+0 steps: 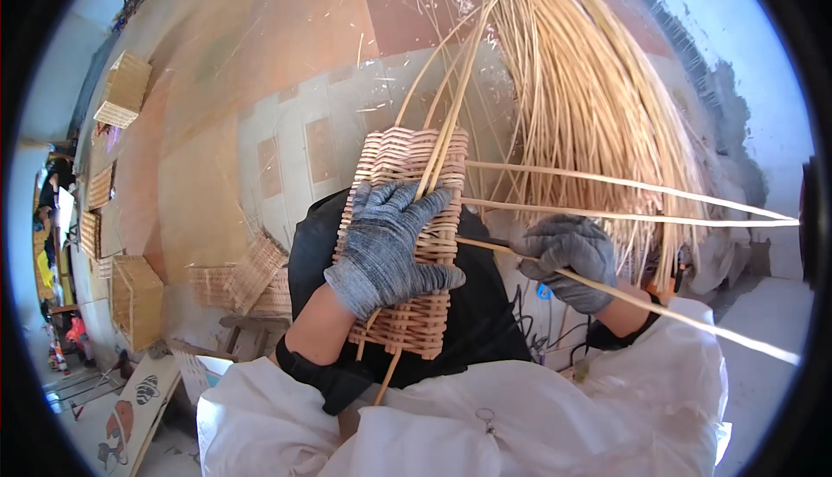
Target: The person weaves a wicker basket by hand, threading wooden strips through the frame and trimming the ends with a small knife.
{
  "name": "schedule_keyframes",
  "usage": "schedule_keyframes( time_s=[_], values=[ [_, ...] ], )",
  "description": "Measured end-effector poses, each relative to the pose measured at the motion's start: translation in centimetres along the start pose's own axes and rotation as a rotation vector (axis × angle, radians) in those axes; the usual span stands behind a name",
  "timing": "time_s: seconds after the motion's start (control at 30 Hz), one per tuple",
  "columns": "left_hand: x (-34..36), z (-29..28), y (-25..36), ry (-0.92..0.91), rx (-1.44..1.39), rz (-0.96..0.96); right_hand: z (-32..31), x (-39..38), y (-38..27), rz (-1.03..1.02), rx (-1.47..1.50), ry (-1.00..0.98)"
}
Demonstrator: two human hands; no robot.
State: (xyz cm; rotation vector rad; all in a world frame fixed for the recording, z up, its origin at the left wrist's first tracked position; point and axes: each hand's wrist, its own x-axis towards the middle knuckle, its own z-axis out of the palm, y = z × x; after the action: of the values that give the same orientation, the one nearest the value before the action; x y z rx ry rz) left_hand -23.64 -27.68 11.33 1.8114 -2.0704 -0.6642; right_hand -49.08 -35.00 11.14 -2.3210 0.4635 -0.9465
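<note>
My left hand (390,243), in a grey knitted glove, lies spread across the front of a rectangular woven panel (416,321) over my lap, thumb out toward its right edge. Several long rods stick out of the panel at top, right and bottom. To the panel's right, my gloved right hand (568,256) is closed on a pale rod (641,299) that runs from the weave toward the lower right. A dark narrow object by its fingertips is too small to make out.
A large bundle of loose rods (589,104) lies at upper right beside a wall. Woven boxes (134,299) and panels (256,273) stand along the left, near a low wooden stool (247,334) and a painted board (130,416). Scraps litter the floor (312,9).
</note>
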Motion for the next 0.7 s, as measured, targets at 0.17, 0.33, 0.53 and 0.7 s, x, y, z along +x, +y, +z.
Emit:
schedule_keyframes(
  time_s=[0.17, 0.33, 0.53, 0.7],
  values=[
    [-0.7, 0.6, 0.9, 0.068, -0.019, -0.002, -1.1, 2.9, -3.9, 0.294, -0.035, -0.157],
    [-0.6, 1.4, 2.0, 0.169, -0.128, -0.173, -1.0, 3.2, -5.0, 0.271, -0.685, -0.523],
    [-0.7, 1.7, 2.1, 0.188, -0.069, -0.095, -1.7, 0.2, -1.8, 0.947, 0.476, -0.694],
    [-0.2, 2.3, 2.8, 0.199, -0.097, 0.009, -3.6, -2.0, -2.5, 0.727, -0.212, -0.943]
  ],
)
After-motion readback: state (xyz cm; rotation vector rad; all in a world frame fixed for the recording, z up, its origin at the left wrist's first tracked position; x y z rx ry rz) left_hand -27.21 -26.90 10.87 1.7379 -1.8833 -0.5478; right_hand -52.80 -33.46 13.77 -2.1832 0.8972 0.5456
